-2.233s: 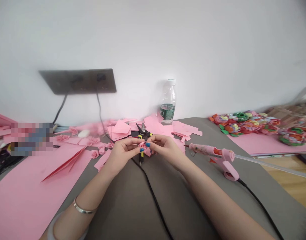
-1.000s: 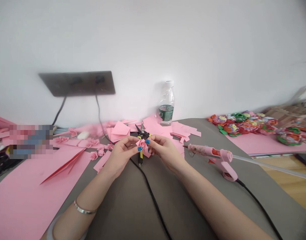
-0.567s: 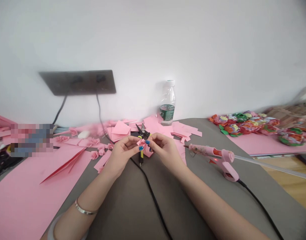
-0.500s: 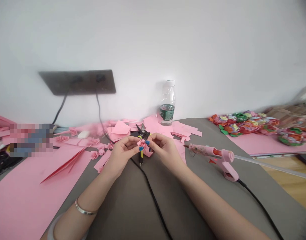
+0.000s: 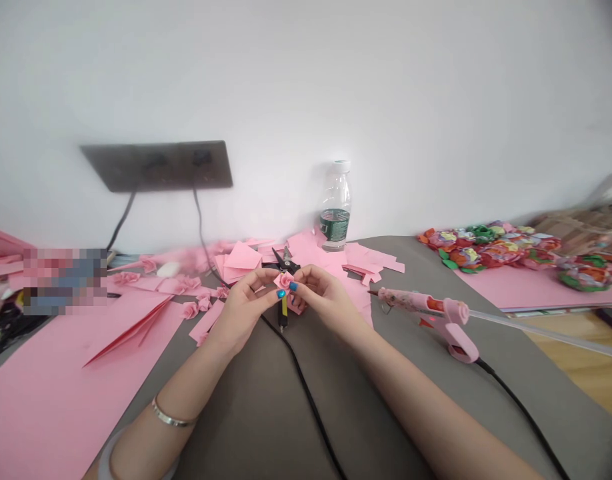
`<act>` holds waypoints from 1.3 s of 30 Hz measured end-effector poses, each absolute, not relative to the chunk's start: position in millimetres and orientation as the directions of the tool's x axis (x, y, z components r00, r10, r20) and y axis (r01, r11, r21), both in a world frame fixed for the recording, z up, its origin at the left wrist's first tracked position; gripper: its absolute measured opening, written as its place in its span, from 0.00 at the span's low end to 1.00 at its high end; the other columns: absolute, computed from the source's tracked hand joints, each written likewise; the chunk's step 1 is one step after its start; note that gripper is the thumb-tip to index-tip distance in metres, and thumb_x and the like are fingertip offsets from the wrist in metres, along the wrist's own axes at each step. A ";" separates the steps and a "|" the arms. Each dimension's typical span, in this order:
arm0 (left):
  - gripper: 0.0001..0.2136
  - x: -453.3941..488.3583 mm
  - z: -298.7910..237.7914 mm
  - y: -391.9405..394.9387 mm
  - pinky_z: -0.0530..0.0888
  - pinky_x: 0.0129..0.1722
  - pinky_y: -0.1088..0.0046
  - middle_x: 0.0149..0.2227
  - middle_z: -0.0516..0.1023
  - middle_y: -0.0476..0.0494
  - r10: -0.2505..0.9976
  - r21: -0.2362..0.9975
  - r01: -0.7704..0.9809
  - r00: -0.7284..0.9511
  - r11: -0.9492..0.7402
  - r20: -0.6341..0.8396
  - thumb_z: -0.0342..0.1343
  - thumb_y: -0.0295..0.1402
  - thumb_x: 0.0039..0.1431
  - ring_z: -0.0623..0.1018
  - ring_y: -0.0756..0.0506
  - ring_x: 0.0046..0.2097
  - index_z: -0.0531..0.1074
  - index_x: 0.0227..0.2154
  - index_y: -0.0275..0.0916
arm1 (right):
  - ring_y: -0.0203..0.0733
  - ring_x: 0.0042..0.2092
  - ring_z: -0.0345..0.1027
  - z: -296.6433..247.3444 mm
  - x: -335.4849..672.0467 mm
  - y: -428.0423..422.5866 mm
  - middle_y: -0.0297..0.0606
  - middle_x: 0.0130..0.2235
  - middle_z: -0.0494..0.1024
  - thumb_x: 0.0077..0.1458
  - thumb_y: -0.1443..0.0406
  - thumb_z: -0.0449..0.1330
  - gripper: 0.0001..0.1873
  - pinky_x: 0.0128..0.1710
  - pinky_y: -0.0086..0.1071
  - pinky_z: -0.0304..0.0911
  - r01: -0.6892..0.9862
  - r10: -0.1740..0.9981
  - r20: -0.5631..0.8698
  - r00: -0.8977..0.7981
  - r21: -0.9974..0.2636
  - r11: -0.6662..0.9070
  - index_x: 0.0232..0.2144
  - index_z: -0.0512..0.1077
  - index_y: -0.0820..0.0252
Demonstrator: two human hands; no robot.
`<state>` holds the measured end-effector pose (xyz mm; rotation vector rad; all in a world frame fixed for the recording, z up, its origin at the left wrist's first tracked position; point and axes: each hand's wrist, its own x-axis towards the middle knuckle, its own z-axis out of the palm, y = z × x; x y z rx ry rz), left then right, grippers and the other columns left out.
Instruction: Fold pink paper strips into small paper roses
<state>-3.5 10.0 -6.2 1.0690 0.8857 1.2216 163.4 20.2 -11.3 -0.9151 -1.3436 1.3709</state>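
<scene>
A small pink paper rose is pinched between my two hands above the grey tabletop. My left hand closes thumb and fingers on its left side; my right hand grips it from the right. Behind and below the rose lie pliers with black and yellow handles, partly hidden by my hands. Pink paper squares are piled just beyond my fingers. Finished-looking pink paper roses lie to the left of my left hand.
A pink hot glue gun with a clear glue stick rests at right. Its black cord trails forward. A plastic bottle stands by the wall. Colourful paper flowers lie far right; pink sheets cover the left. Another black cable crosses the middle.
The rose has turned in my fingers, so its spiral centre now faces me more openly. My hands stay in nearly the same place.
</scene>
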 end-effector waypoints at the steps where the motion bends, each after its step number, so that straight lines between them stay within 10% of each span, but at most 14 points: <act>1: 0.11 -3.3 -5.8 10.1 0.74 0.46 0.73 0.42 0.80 0.45 0.986 0.958 -0.285 0.167 0.037 0.011 0.68 0.31 0.49 0.78 0.47 0.44 0.78 0.38 0.39 | 0.34 0.26 0.66 -11.3 164.3 20.7 0.31 0.26 0.72 0.50 0.52 0.66 0.17 0.25 0.29 0.63 -0.118 0.966 0.120 -0.229 -0.988 0.095 0.30 0.69 0.59; 25: 0.11 -13.4 6.0 23.9 0.78 0.30 0.82 0.27 0.78 0.47 0.920 0.735 -0.578 0.074 0.354 -0.385 0.54 0.26 0.61 0.78 0.53 0.28 0.74 0.23 0.35 | 0.33 0.26 0.63 -14.1 170.2 27.4 0.33 0.29 0.72 0.52 0.54 0.60 0.15 0.25 0.28 0.56 -0.120 0.985 0.136 -0.108 -0.985 0.123 0.36 0.71 0.58; 39: 0.07 -24.6 0.7 29.4 0.78 0.41 0.79 0.32 0.79 0.49 0.989 0.842 -0.520 0.066 0.147 -0.132 0.67 0.30 0.48 0.80 0.51 0.37 0.76 0.29 0.35 | 0.32 0.26 0.63 -13.4 170.7 27.4 0.32 0.29 0.72 0.53 0.57 0.59 0.12 0.26 0.28 0.56 -0.131 0.983 0.160 -0.092 -0.980 0.147 0.37 0.70 0.59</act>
